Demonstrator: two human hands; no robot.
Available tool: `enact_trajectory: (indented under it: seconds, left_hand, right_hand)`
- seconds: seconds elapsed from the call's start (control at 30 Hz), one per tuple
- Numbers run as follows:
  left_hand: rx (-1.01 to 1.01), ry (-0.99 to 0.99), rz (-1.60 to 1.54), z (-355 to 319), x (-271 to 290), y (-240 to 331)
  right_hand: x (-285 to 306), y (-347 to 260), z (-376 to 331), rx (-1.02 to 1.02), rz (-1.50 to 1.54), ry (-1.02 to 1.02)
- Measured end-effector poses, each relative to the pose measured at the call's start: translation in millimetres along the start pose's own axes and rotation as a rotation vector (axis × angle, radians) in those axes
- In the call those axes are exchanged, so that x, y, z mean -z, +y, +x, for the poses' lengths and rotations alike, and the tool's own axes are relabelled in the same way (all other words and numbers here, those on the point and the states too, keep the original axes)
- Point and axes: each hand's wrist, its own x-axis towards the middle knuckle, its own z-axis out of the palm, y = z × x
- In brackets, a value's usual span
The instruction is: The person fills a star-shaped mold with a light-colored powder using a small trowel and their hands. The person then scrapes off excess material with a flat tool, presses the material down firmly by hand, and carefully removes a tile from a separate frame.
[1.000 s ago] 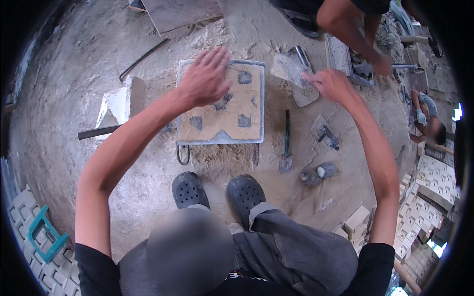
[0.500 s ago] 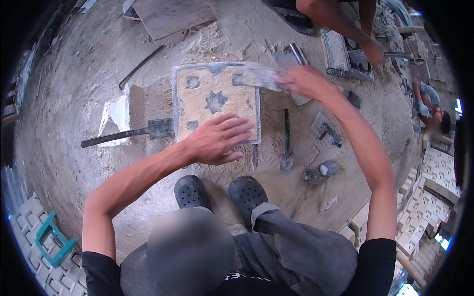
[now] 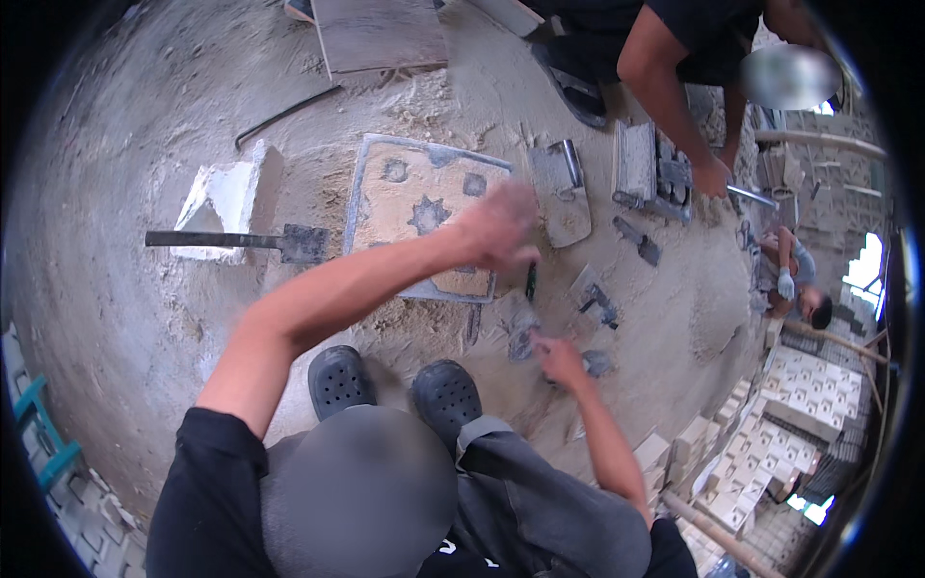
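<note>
A square mould tray (image 3: 355, 207) of pale powder bears dark star and rosette patterns. Over its right edge hangs my left hand (image 3: 499, 226), smeared by motion, so its finger closure does not show. Just below that hand is the green handle (image 3: 531, 279) of a slim tool; whether they touch I cannot tell. My right hand (image 3: 562, 362), lower right of the tray, has its fingers drawn together at a blurred grey object (image 3: 522, 332), whose kind does not show. Beside this hand sits a grey, dusty lump (image 3: 597, 363), partly covered.
A long-handled flat tool (image 3: 212, 239) lies across a white block (image 3: 258, 193) at left. Right of the tray are a metal plate (image 3: 559, 207), a T-shaped tool (image 3: 599, 306) and a dark scraper (image 3: 638, 239). A co-worker's hand (image 3: 713, 178) grips a bar (image 3: 752, 197) at upper right.
My right hand has come from the tray's upper right corner down toward my feet. My left hand has swung up and right across the tray. The whole view has shifted.
</note>
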Motion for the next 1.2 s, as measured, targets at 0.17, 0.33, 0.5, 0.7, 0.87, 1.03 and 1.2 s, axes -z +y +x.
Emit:
enact_trajectory:
  seconds: [0.17,0.33,0.5,0.7,0.87,1.03,1.2]
  left_hand:
    - [-0.355,0.124,-0.174,-11,-20,29]
    - [0.054,0.240,0.061,-70,11,-78]
    - [0.855,0.229,0.191,-164,69,-146]
    - [0.698,0.738,0.039,-233,34,-101]
    - [0.868,0.938,-0.577,-293,-24,-18]
    - [1.343,0.884,-0.546,-345,-43,5]
    - [1.122,1.498,-0.559,-337,-5,-58]
  right_hand:
    - [-50,-7,-31,-0.018,0.252,0.144]
    - [-68,1,-44,0.008,0.244,0.247]
    - [-80,-3,-50,-0.077,0.280,0.304]
    - [-97,-10,-60,-0.329,0.255,0.392]
    - [-119,-46,-48,-0.510,0.303,0.455]
    - [-145,-32,-47,-0.493,0.398,0.644]
    - [-155,76,-58,-0.442,0.137,0.743]
